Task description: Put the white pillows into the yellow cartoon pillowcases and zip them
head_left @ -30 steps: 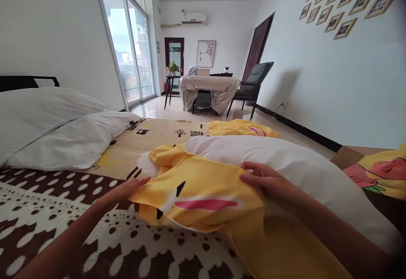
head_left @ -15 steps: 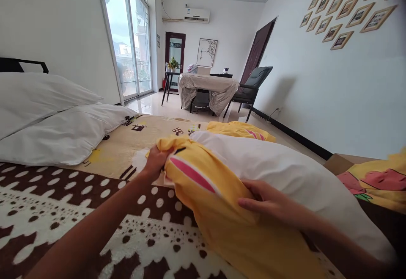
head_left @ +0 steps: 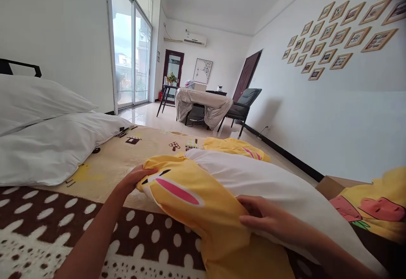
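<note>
A yellow pillowcase (head_left: 207,211) with a pink-and-white rabbit-ear print lies loosely bunched across the bed in front of me. My left hand (head_left: 138,177) grips its far left end, fingers wrapped into the cloth. On its right edge, my right hand (head_left: 258,214) holds the fabric between thumb and fingers, some of which are hidden behind a fold. Right beside the cloth, under my right forearm, a plump white pillow (head_left: 279,181) stretches away to the lower right. Any opening in the pillowcase is out of sight.
White pillows (head_left: 53,147) are stacked at the left on a brown-and-cream patterned blanket (head_left: 108,169). Another yellow cloth (head_left: 234,145) lies beyond the white pillow. A cardboard box (head_left: 336,181) with yellow printed fabric (head_left: 380,205) stands at right. Farther off are a covered table (head_left: 203,97) and a chair (head_left: 242,105).
My view has tilted upward, so the room sits lower in it. My left hand has moved left with the pillowcase end, spreading the cloth flatter. The right hand keeps its hold.
</note>
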`<state>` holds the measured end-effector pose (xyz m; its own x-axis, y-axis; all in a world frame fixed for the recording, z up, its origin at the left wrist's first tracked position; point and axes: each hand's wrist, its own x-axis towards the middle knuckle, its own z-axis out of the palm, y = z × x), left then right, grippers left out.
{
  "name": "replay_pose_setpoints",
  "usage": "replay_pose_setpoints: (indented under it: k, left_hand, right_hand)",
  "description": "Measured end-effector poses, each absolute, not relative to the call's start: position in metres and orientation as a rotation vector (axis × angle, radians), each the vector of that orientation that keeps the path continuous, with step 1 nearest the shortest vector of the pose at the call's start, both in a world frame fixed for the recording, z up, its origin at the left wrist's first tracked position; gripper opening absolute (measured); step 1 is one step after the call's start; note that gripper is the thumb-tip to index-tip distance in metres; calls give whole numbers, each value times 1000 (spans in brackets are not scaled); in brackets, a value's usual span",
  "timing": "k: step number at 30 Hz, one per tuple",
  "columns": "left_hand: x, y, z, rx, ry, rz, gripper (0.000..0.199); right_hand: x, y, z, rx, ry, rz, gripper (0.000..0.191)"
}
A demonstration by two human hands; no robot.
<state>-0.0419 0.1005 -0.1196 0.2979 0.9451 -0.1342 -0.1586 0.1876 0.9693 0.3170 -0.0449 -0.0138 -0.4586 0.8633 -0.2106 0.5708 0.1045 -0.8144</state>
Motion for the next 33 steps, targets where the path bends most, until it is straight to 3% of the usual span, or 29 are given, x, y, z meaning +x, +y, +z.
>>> replay_pose_setpoints:
  k: [6, 11, 14, 18, 20, 27, 33]
  left_hand:
    - [-57, 104, -141, 1086, 919, 886, 44]
    - [-54, 106, -133, 1008, 835, 1072, 50]
    - [-50, 110, -127, 910, 759, 1165, 46]
    - [-43, 113, -120, 725, 689, 1200, 30]
    - [-38, 111, -115, 640, 623, 1186, 26]
    - [-28, 93, -90, 453, 464, 1284, 30]
    - [-31, 88, -83, 413, 483, 1350, 13]
  right_hand:
    - [242, 5, -6, -1324, -1986, 1443, 41]
    - [267, 54, 3, -1733, -1823, 1023, 42]
    - [285, 61, 9, -1963, -2067, 835, 40]
    - [255, 44, 17, -1892, -2427, -93, 34]
    - [223, 39, 21, -1680, -2474, -370, 27]
    - [136, 86, 10, -1321, -2776, -8, 24]
    - [112, 111, -29, -1214, -2864, 190, 13]
